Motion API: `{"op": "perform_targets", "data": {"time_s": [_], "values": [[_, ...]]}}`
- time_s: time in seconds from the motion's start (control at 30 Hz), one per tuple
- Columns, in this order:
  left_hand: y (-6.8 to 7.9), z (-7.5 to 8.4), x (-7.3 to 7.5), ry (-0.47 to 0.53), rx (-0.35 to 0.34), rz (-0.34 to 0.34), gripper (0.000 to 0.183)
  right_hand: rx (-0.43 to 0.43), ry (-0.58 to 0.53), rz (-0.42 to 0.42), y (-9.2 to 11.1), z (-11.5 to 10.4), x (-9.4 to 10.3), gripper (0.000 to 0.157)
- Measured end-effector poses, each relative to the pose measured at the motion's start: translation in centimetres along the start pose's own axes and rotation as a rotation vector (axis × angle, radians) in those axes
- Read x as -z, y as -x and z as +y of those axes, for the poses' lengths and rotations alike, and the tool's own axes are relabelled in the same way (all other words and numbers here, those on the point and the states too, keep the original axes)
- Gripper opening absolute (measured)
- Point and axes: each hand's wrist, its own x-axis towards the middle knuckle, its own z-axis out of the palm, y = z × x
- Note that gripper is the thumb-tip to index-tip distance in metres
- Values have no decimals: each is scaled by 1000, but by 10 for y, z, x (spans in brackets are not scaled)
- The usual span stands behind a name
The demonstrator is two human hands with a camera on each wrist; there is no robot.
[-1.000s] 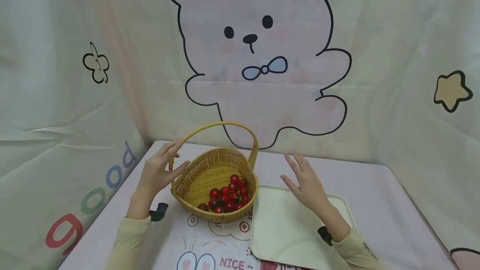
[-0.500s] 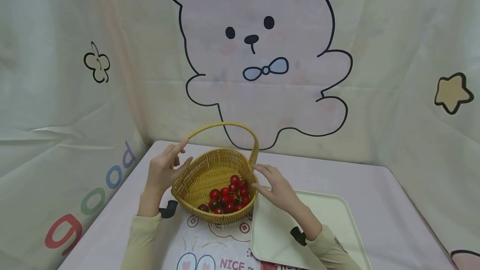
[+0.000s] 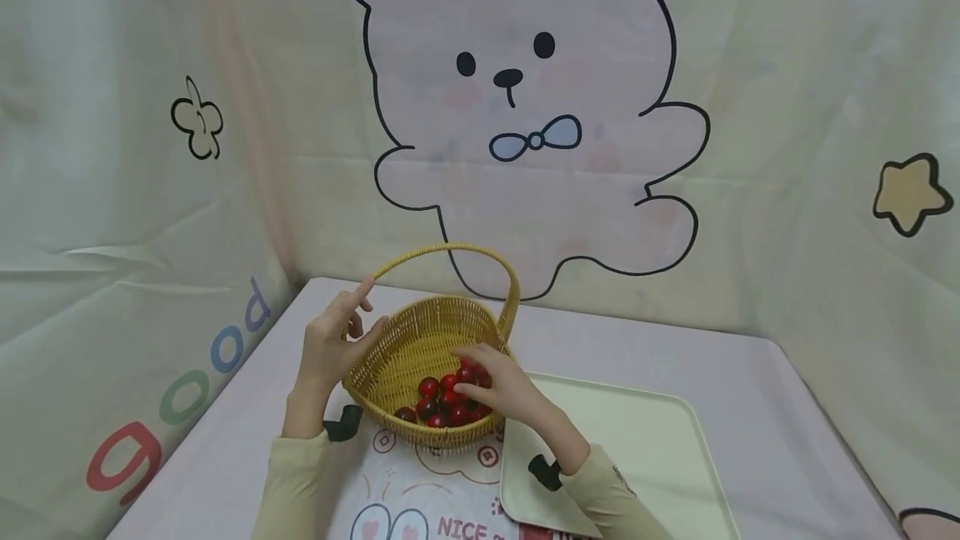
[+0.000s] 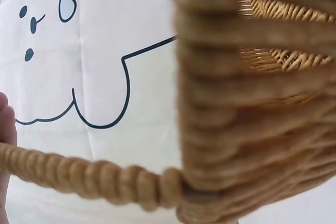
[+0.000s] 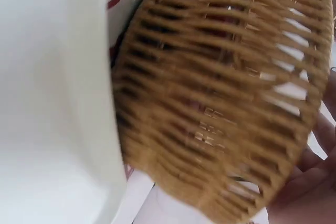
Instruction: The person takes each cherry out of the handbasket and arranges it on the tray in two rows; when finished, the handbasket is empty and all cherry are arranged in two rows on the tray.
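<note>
A woven basket (image 3: 408, 357) with a tall arched handle (image 3: 450, 247) stands on the table, with several dark red cherries (image 3: 448, 398) in its front right part. My left hand (image 3: 330, 340) is at the handle's left side, its fingers bent around it and its thumb stretched toward the rim. In the left wrist view, the handle (image 4: 94, 179) crosses in front of the fingers (image 4: 6, 124). Over the basket's right rim reaches my right hand (image 3: 501, 383), thumb and fingers apart above the cherries, some of which it hides. Nothing shows between those fingertips.
A pale rectangular tray (image 3: 645, 432) lies right of the basket, under my right forearm. Under the basket's front is a printed mat (image 3: 420, 490). Cloth walls (image 3: 787, 65) with cartoon drawings rise behind and beside the white table (image 3: 757, 407).
My right hand has moved left, from above the tray across the basket's rim to over the cherries. My left hand has shifted slightly right at the handle. The basket stays in place.
</note>
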Motion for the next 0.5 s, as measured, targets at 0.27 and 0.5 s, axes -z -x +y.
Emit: {"op": "perform_targets", "data": {"time_s": [0.27, 0.5], "values": [[2, 0, -1, 26, 5, -16, 54, -16, -17, -125, -17, -4, -20, 41], [3, -2, -2, 52, 3, 0, 55, 6, -20, -221, -30, -12, -34, 36]]}}
